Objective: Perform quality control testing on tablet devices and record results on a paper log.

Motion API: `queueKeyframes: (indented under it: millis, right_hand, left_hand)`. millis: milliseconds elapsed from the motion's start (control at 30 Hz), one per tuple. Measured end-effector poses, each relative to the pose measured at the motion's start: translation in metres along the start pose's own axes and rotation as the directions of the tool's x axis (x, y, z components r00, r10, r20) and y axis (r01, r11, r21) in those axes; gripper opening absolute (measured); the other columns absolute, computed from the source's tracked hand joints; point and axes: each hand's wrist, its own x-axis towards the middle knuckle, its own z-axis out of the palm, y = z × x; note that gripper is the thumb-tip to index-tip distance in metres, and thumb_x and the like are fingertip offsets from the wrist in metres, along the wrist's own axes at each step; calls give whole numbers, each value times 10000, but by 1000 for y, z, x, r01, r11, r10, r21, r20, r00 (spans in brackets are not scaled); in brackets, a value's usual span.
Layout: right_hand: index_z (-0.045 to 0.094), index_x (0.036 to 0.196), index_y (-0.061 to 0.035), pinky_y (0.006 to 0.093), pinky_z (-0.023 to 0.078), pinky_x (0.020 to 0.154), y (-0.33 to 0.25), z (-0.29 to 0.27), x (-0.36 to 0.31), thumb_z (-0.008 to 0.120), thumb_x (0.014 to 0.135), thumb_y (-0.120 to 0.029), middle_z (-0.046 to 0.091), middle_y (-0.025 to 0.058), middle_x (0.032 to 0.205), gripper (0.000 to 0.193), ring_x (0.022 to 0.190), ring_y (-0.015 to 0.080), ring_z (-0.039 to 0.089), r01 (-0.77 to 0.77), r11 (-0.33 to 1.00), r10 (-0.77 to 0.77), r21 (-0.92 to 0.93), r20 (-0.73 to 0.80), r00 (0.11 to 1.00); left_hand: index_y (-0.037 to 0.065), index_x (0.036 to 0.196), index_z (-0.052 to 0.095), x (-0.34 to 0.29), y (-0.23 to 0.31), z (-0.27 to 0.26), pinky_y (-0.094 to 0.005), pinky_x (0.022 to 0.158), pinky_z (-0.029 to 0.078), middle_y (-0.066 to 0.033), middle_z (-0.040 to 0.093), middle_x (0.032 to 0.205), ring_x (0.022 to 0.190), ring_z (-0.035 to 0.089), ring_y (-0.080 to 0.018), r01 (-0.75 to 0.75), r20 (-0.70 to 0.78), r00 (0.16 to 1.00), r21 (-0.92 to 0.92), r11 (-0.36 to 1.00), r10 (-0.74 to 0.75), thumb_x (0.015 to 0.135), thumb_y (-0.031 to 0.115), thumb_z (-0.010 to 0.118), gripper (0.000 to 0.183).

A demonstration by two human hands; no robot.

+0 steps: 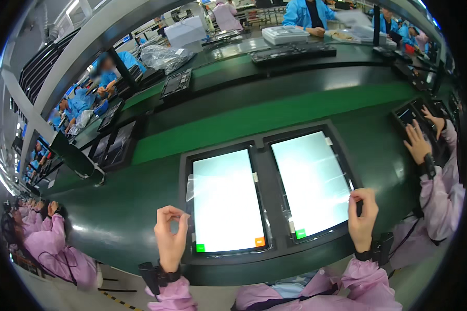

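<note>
Two tablets with brightly lit, nearly white screens lie side by side in a black foam tray (276, 207). The left tablet (225, 199) shows a green and an orange square at its lower corners. On the right tablet (312, 181) a green square shows at the lower left. Beside the left tablet's left edge, my left hand (171, 236) is closed in a pinch. A piece of clear film (190, 187) sticks out above it. My right hand (363, 217) pinches at the right tablet's lower right edge. Whatever either pinch holds is too small to make out.
A green workbench (114, 207) surrounds the tray, with a metal post (78, 158) on the left. At right, a co-worker's hands (423, 137) rest over dark devices. Beyond lie another black tray (293, 53), a flat device (176, 83) and a clear plastic bag (165, 57).
</note>
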Motion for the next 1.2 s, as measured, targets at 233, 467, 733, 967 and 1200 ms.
queueKeyframes:
  millis: [233,467,733,967,1200]
  right_hand:
    - [551,859,7,279,402,618,5,2,2,529,752,104,560,92,808,146,701,195,506,0,1000,0,12,-6,1000]
    - [557,883,15,278,409,653,-1,2,0,537,764,91,557,97,810,143,736,191,522,-88,996,89,-15,66,994]
    - [447,1167,58,447,427,771,-2,6,25,553,863,-87,555,221,946,353,883,372,544,80,959,-3,-271,273,962]
    - [385,1206,100,469,458,709,-6,53,50,552,882,-319,527,283,914,556,851,415,528,65,780,263,-622,421,868]
    - [478,943,67,470,480,714,0,67,57,542,874,-402,540,260,885,478,870,393,541,-144,737,361,-661,204,910]
  left_hand:
    - [-19,994,474,-3,-4,12,-248,724,448,-79,568,829,771,564,-130,-20,-109,994,-90,996,10,824,-48,583,204]
    - [-22,1023,483,-6,-12,13,-250,750,456,-97,604,840,795,587,-143,-34,-101,995,-100,994,23,824,-49,583,224]
    - [-15,996,516,-10,-14,10,-259,733,467,-95,626,821,772,607,-153,-123,-63,991,-77,989,119,798,-47,607,220]
    - [2,1015,531,-13,-13,4,-305,775,461,-96,629,821,794,607,-195,-175,43,983,-72,982,178,758,8,616,271]
    - [-6,1002,541,-16,-4,0,-318,777,447,-113,612,840,799,595,-226,-231,36,972,-62,971,234,800,65,520,215]
